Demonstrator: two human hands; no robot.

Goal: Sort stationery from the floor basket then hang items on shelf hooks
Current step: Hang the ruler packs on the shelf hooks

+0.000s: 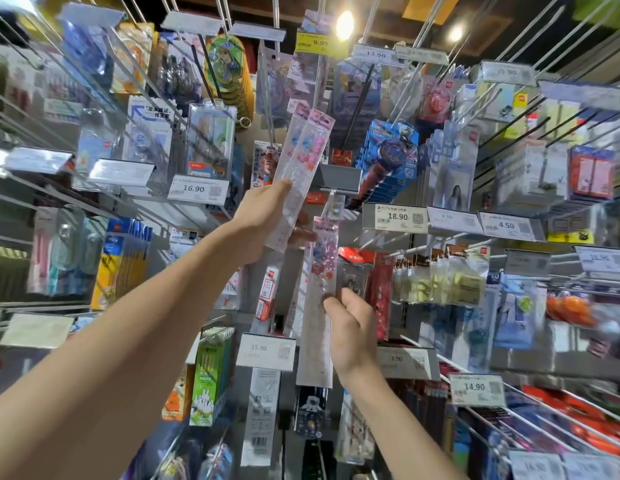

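The person stands at a shop shelf, and the hanging step is in hand; the floor basket is out of view. The left hand [263, 220] is raised with its fingers wrapped round the lower part of two packets [301, 157], long clear sleeves with pink tops that lean up and to the right in front of the display. The right hand [350, 327] is lower and pinches a single packet [317, 271] of the same kind at about its middle, between thumb and fingertips. That packet stands nearly upright, with its pink top just beneath the hook [331, 199], which juts out under a grey label holder to the left of the 18.90 price tag [395, 216]. Blur hides whether the hole in the packet's top is on the hook's tip yet.

The next move probably calls for lining up the hole with the tip and sliding the packet back along the wire. The other two wait in the left hand. The soft sleeve may bend, so a grip nearer its top would likely help.
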